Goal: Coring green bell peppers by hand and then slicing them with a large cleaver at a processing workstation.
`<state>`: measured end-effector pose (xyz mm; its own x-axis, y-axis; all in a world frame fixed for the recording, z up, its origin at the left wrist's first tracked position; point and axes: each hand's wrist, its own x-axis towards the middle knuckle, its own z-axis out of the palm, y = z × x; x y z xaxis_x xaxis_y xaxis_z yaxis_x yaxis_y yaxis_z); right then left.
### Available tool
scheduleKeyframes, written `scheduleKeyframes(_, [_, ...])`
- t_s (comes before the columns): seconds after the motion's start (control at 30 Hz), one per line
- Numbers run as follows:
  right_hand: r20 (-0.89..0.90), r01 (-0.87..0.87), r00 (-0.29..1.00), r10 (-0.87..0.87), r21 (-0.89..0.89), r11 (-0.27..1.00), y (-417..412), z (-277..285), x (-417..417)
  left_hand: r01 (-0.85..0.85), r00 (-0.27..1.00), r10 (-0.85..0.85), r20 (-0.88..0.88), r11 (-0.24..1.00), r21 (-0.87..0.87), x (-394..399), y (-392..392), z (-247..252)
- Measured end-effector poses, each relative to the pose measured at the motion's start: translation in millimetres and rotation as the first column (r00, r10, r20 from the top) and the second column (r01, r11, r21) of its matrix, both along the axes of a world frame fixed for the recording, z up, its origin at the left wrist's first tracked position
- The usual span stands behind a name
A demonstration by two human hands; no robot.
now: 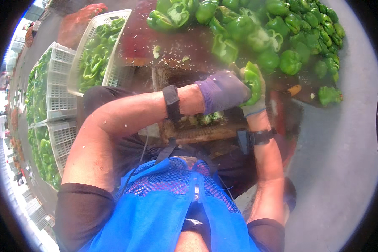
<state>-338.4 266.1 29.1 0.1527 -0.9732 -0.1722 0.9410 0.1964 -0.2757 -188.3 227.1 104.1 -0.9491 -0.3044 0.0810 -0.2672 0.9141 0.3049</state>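
Observation:
A cut piece of green bell pepper is between my two gloved hands above the near edge of the table. My right hand, in a pale work glove, grips it from the right and from behind. My left hand, in a purple knitted glove, presses against its left side. The left fingers are hidden, so I cannot tell whether they hold the pepper or a tool. Just beyond my hands lie opened bell peppers, with whole bell peppers piled behind and to the right.
Scattered seeds dot the red-brown tabletop. White plastic crates of green pepper pieces stand at the left. Below my hands, pepper scraps lie by a wooden bar. A small orange object rests at the table's right edge.

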Motion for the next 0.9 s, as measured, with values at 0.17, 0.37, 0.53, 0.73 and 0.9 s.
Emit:
scheduleKeyframes(0.17, [-0.011,0.146,0.989,-0.146,0.028,0.989,-17.5,-33.3,-36.1,-0.027,0.987,-0.011,-0.160,0.971,-0.236,-11.6,0.4,-19.7])
scheduleKeyframes(0.37, [0.013,0.157,0.988,-0.157,-0.104,0.982,-16.2,6.7,-36.7,-0.269,0.685,0.369,-0.628,0.929,0.253,-16.6,29.1,-26.3])
scheduleKeyframes(0.53, [0.225,0.088,0.974,-0.017,-0.307,0.948,-15.7,30.2,-37.0,-0.428,0.874,0.485,0.031,0.739,0.520,39.0,35.7,-96.7])
scheduleKeyframes(0.73, [0.112,0.167,0.983,-0.145,-0.222,0.961,-4.6,38.3,-53.1,-0.496,0.779,0.581,-0.234,0.800,0.336,43.7,-31.3,-80.6])
scheduleKeyframes(0.9, [0.150,0.097,0.986,-0.073,-0.158,0.983,-15.7,22.1,-50.5,-0.519,0.841,0.496,-0.215,0.853,-0.064,-2.3,-70.3,-68.0])
